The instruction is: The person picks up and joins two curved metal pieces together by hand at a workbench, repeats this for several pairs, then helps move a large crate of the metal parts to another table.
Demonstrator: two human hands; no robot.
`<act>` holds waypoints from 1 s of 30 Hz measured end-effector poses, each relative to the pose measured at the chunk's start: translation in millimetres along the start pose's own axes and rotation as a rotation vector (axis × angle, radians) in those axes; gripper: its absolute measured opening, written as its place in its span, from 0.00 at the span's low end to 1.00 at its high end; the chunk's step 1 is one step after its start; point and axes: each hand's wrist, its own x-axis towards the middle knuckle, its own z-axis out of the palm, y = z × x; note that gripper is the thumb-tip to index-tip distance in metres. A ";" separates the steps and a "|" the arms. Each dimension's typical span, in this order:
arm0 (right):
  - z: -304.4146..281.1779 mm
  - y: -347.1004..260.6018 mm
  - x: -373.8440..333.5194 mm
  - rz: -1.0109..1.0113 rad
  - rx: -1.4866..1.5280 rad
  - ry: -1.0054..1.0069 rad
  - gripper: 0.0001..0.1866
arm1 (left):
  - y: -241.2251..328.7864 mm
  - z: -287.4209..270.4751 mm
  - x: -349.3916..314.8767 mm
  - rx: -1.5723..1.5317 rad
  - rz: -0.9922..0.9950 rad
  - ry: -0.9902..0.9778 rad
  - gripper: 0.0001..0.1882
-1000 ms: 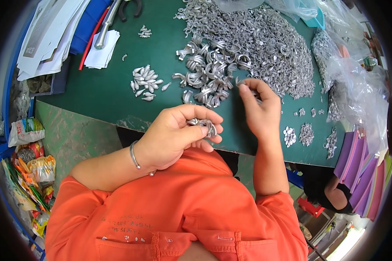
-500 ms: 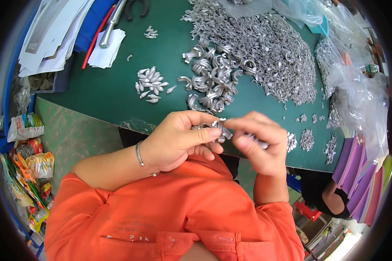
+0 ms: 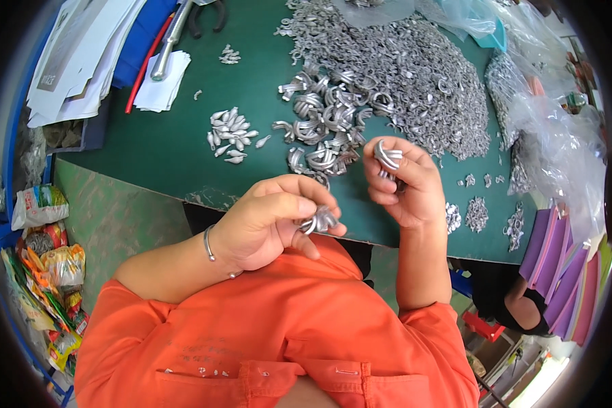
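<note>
Just off the table's near edge, my left hand (image 3: pixel 275 221) pinches a curved, ridged metal piece (image 3: pixel 319 219) between thumb and fingers; whether more than one piece is there I cannot tell. Farther right and a bit higher, my right hand (image 3: pixel 408 180) is closed round other curved silver pieces (image 3: pixel 387 156), one showing at the fingertips and part of another lower in the grip. Beyond the hands lies a heap of similar ridged curved pieces (image 3: pixel 326 115). A small pile of teardrop-shaped silver pieces (image 3: pixel 231 132) sits left of that heap.
A large mound of small metal bits (image 3: pixel 415 75) covers the green table's (image 3: pixel 156 149) far side. Small piles (image 3: pixel 477 214) lie at the right. Plastic bags (image 3: pixel 557 149) stand along the right edge. Papers (image 3: pixel 75 54), a metal-handled tool (image 3: pixel 172 41) and pliers (image 3: pixel 207 17) are at far left.
My hands have come apart: the right has moved up and away with a curved piece now showing at its fingertips. My left hand has dropped slightly left, still pinching metal.
</note>
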 end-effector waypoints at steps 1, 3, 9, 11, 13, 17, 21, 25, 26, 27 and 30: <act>-5.2 1.3 -0.9 0.059 0.127 -0.102 0.11 | -0.8 -1.8 1.6 -0.002 -0.007 -0.009 0.09; -7.9 4.9 -4.7 0.104 0.232 -0.124 0.12 | -2.7 -4.1 5.2 0.070 -0.016 -0.031 0.07; -0.1 11.9 -15.4 0.093 0.285 -0.221 0.10 | -1.7 5.0 5.7 0.115 -0.080 0.010 0.07; 18.1 17.1 -25.1 -0.305 -0.712 -0.014 0.07 | -1.6 9.0 5.3 0.172 -0.086 0.073 0.08; 19.5 16.1 -28.8 -0.429 -0.957 -0.119 0.05 | -5.6 4.5 4.5 0.280 -0.082 0.088 0.09; 17.3 14.5 -21.3 -0.562 -1.057 0.112 0.05 | -3.8 2.1 1.6 0.279 -0.077 0.102 0.07; 20.7 20.3 4.0 -0.756 -1.350 0.217 0.06 | -2.5 2.4 1.4 0.293 -0.084 0.096 0.09; 8.2 26.2 10.2 -0.882 -1.421 0.248 0.07 | 0.7 3.4 0.6 0.279 -0.098 0.103 0.10; 5.6 24.8 8.7 -0.866 -1.443 0.263 0.05 | 1.5 2.2 1.7 0.243 -0.101 0.080 0.09; 4.9 23.7 5.1 -0.865 -1.445 0.264 0.05 | 1.9 0.9 2.6 0.207 -0.104 0.056 0.08; 3.4 10.6 -8.9 -0.158 -0.522 0.274 0.05 | -1.6 -3.2 4.7 0.259 -0.096 0.043 0.06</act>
